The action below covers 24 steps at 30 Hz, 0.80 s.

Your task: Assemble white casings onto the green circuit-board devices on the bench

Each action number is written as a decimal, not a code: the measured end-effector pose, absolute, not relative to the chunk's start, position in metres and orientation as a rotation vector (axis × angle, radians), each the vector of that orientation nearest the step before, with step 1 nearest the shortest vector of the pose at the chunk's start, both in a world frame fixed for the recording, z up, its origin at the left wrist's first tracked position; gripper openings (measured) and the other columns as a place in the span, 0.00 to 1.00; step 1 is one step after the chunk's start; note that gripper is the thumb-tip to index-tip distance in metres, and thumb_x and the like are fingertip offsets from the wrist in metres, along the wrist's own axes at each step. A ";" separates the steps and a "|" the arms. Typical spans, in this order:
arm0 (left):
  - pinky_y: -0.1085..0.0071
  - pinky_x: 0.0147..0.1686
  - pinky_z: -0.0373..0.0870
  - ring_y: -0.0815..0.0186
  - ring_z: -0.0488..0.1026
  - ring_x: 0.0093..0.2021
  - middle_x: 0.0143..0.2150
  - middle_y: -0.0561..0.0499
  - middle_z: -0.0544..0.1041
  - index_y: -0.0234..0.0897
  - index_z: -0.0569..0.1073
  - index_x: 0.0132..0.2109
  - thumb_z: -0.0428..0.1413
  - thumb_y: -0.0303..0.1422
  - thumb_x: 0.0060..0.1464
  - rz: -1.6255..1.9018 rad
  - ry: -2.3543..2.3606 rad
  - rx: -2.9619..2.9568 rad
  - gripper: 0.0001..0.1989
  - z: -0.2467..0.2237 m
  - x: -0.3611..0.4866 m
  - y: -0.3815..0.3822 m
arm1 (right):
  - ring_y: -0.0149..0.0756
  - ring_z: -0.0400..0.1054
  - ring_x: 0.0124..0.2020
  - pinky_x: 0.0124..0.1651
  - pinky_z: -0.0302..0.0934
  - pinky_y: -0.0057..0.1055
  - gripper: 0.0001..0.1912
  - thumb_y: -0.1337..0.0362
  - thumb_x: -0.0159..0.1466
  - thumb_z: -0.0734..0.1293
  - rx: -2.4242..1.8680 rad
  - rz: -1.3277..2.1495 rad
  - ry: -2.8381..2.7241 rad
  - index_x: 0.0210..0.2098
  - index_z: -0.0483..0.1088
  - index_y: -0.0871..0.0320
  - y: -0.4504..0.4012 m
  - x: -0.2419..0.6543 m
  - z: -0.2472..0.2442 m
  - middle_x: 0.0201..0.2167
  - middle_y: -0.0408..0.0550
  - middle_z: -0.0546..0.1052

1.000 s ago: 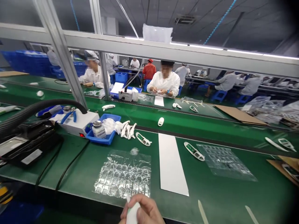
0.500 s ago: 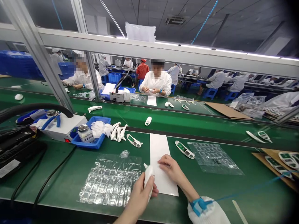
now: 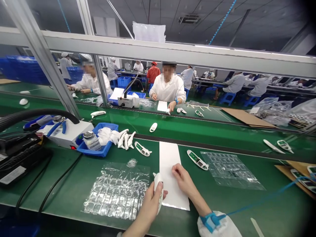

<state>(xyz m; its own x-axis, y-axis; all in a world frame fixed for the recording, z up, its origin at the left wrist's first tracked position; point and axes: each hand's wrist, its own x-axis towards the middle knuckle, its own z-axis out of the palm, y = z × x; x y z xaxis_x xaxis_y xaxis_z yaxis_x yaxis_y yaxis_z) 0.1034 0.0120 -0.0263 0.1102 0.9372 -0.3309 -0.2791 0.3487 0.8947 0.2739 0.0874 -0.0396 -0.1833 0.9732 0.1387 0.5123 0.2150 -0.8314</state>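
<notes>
Ceiling [image 3: 160,14]: dark grey, panelled, with a vent [image 3: 189,19] | Light: white strip [image 3: 234,50] along the metal beam [image 3: 148,50] | Structure: pale pillar [image 3: 110,26] behind | Furniture: green worktable [image 3: 227,194] in front, blue stools [image 3: 227,98] farther

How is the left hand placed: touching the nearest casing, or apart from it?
Touching: the head view shows the left hand around the casing, thumb lying on it.
</notes>
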 end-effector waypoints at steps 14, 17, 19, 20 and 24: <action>0.77 0.16 0.54 0.72 0.60 0.14 0.13 0.56 0.65 0.35 0.68 0.25 0.41 0.63 0.51 1.061 1.079 0.544 0.34 0.000 0.090 -0.002 | 0.31 0.62 0.24 0.29 0.57 0.28 0.10 0.63 0.67 0.58 -1.163 1.211 -1.757 0.29 0.61 0.55 0.028 0.206 0.026 0.24 0.39 0.64; 0.77 0.16 0.53 0.73 0.59 0.14 0.13 0.56 0.65 0.34 0.68 0.26 0.40 0.63 0.51 1.060 1.082 0.550 0.34 0.002 0.089 -0.002 | 0.30 0.62 0.24 0.28 0.57 0.27 0.09 0.62 0.67 0.58 -1.160 1.221 -1.754 0.30 0.61 0.55 0.030 0.204 0.022 0.25 0.39 0.65; 0.77 0.16 0.52 0.73 0.59 0.13 0.12 0.56 0.64 0.34 0.69 0.26 0.40 0.63 0.51 1.059 1.093 0.546 0.35 0.002 0.088 -0.003 | 0.30 0.62 0.23 0.28 0.57 0.27 0.09 0.62 0.68 0.58 -1.167 1.249 -1.732 0.30 0.61 0.55 0.031 0.202 0.020 0.23 0.38 0.64; 0.77 0.16 0.52 0.73 0.59 0.13 0.12 0.56 0.64 0.34 0.69 0.27 0.40 0.63 0.51 1.058 1.097 0.542 0.35 0.003 0.087 -0.003 | 0.30 0.62 0.23 0.27 0.57 0.27 0.09 0.62 0.68 0.58 -1.172 1.256 -1.723 0.30 0.61 0.55 0.031 0.202 0.019 0.23 0.38 0.64; 0.76 0.16 0.53 0.72 0.59 0.14 0.12 0.56 0.64 0.33 0.69 0.27 0.41 0.63 0.50 1.058 1.098 0.539 0.35 0.003 0.086 -0.004 | 0.30 0.62 0.23 0.27 0.57 0.27 0.09 0.62 0.67 0.59 -1.170 1.260 -1.705 0.30 0.61 0.56 0.030 0.199 0.018 0.23 0.38 0.65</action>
